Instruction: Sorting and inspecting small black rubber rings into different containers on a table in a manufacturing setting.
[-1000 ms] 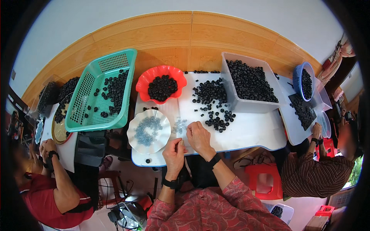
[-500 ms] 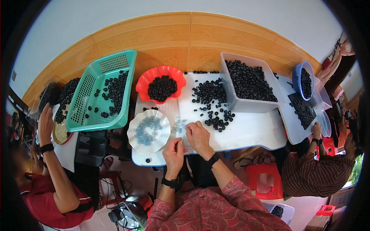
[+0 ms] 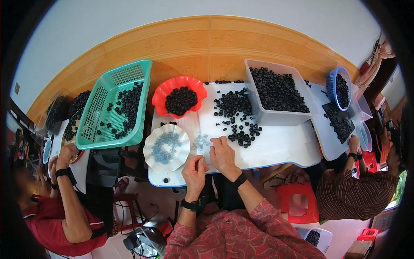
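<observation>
My left hand (image 3: 195, 177) is over the table's near edge, its fingers curled and pressed to the thumb; whatever they hold is too small to make out. Just right of it, my right hand (image 3: 223, 156) has its fingers bent together, tips beside a loose patch of small clear pieces (image 3: 200, 141) on the white tabletop. I cannot tell if anything is in that pinch. A white wavy-rimmed dish (image 3: 148, 141) left of my hands holds more clear pieces (image 3: 164, 147). Beyond my right hand lie small round black parts (image 3: 233, 105) in a loose heap.
A red scalloped bowl (image 3: 158, 96), a green mesh basket (image 3: 84, 125) and a clear bin (image 3: 280, 119) hold black parts. One black part (image 3: 166, 180) lies near the front edge. People work at left (image 3: 64, 216) and right (image 3: 358, 190). A red stool (image 3: 297, 190) stands below.
My right hand's fingertips have shifted slightly, while my left hand stays nearly still. The person at left has lowered a raised hand toward the table. The whole view has shifted a little.
</observation>
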Demonstrator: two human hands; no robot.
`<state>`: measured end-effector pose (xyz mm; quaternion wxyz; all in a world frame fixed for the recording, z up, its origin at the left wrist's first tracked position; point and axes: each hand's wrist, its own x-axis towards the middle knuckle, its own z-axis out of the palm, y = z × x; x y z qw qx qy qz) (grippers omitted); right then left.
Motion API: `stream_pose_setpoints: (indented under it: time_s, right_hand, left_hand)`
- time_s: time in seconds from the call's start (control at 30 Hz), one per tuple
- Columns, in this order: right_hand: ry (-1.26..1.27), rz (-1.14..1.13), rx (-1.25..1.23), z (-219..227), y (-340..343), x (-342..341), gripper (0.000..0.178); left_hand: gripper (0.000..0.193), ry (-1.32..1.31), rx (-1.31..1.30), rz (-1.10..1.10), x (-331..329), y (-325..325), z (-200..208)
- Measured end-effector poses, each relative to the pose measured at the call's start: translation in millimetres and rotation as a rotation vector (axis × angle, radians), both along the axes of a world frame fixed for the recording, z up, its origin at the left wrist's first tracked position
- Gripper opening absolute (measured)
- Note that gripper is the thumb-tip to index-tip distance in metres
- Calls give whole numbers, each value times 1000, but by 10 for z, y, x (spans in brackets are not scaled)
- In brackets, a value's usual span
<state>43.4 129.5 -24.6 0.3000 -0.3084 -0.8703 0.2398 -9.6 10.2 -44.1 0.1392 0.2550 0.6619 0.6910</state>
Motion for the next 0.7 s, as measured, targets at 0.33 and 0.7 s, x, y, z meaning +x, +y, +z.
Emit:
stream_pose_setpoints:
  time_s: [0.33, 0.7]
  right_hand:
    - [-7, 23, 17, -41, 46, -34, 10]
    - [102, 113, -120, 58, -11, 192, 8]
  left_hand:
    - [13, 36, -17, 9, 24, 15, 53]
    - [15, -65, -35, -6, 46, 42, 136]
